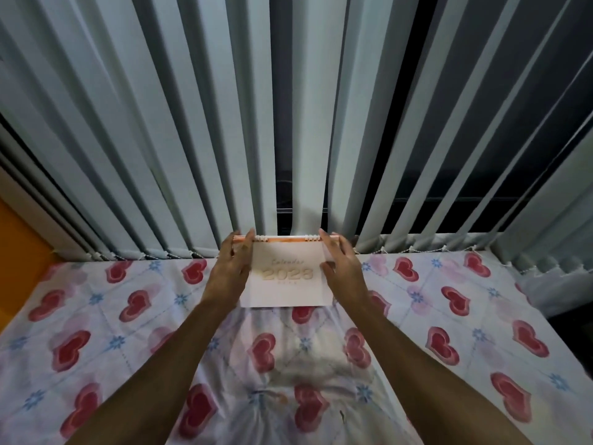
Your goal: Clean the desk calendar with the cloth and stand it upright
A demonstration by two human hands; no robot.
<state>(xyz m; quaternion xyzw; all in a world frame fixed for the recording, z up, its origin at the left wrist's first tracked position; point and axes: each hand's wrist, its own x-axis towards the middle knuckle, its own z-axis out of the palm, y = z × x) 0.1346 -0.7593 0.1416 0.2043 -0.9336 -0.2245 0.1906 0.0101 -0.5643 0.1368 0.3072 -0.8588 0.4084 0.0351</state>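
A white desk calendar (pixel 286 274) with "2023" on its cover and an orange spiral-bound top edge stands tilted on the heart-patterned sheet, close to the blinds. My left hand (pixel 231 268) grips its left side, fingers curled over the top left corner. My right hand (pixel 340 264) holds its right side, thumb on the cover and fingers behind the top right corner. No cloth is in view.
A white sheet with red hearts (pixel 128 316) covers the surface under my arms. Pale vertical blinds (pixel 192 139) hang right behind the calendar, with a dark window showing through gaps. An orange wall (pixel 16 258) borders the left side.
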